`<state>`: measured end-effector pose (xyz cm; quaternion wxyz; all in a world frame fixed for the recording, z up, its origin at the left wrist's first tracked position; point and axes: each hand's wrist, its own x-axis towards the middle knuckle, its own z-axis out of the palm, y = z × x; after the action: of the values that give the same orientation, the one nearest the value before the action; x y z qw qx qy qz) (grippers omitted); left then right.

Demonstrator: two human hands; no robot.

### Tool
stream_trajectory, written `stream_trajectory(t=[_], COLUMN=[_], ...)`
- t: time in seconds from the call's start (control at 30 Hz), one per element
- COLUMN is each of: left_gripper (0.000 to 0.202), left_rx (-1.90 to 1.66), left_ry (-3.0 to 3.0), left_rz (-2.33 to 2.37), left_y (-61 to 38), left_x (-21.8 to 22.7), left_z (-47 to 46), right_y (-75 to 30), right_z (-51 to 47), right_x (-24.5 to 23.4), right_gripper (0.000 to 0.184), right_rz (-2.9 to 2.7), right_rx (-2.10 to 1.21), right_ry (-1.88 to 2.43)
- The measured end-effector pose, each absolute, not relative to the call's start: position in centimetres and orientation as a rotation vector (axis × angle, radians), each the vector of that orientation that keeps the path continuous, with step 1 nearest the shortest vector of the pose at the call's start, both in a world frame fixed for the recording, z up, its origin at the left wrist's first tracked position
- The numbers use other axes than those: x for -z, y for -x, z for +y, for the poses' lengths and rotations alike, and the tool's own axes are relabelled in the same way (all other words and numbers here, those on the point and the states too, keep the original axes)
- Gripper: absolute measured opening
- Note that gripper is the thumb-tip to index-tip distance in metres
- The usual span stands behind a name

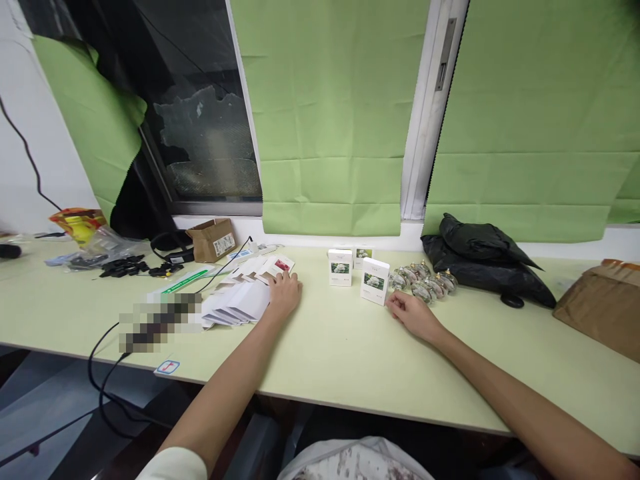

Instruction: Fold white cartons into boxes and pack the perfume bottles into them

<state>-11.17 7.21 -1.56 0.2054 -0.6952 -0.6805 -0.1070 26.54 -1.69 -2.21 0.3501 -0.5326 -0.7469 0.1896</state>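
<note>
The front box [375, 281] stands up on the table [345, 360], between the two hands and close to the right one; it leans on nothing that I can see, so its flat base seems to hold it up, with its flower side to the person; the right hand [413, 313] is at the low right corner of the front box, with its fingers curled in and close together, maybe to steady it; I cannot tell if the tips pinch that corner or just rest beside it; the left hand [285, 293] is well to the left of the front box, palm down on the edge of the flat packs [240, 303], perhaps to keep the pile from sliding; its fingertips are by the red picture [283, 265], and I cannot tell if they pinch a pack or only lie on top; the flat packs lie over one another like a fan, which likely leaves each edge easy to get at; the side box [340, 268] stands just left of the front box and a bit behind, its flower side also to the person; the back box [367, 253] shows only in part behind the front box; the bottles [424, 283] sit to the right of the front box in a tight group, maybe so they take little room; the black bags [487, 267] lie past them, farther right of the front box.
</note>
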Motion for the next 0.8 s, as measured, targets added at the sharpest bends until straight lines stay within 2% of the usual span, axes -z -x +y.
stream_trajectory(t=[0.5,0.8], left_gripper=[0.035,0.029], left_rx=[0.324,0.600], left_ry=[2.058,2.343], left_rz=[-1.897,-1.802], left_y=[10.7,9.3], left_x=[1.6,1.7], left_z=[7.4,7.0], right_y=[-27.0,-26.4], right_z=[-1.2,-0.3], right_x=[2.4,3.9], right_gripper=[0.024,0.035], right_rz=[-1.853,-1.657], right_rx=[-0.377,-0.608], right_ry=[1.472,1.319])
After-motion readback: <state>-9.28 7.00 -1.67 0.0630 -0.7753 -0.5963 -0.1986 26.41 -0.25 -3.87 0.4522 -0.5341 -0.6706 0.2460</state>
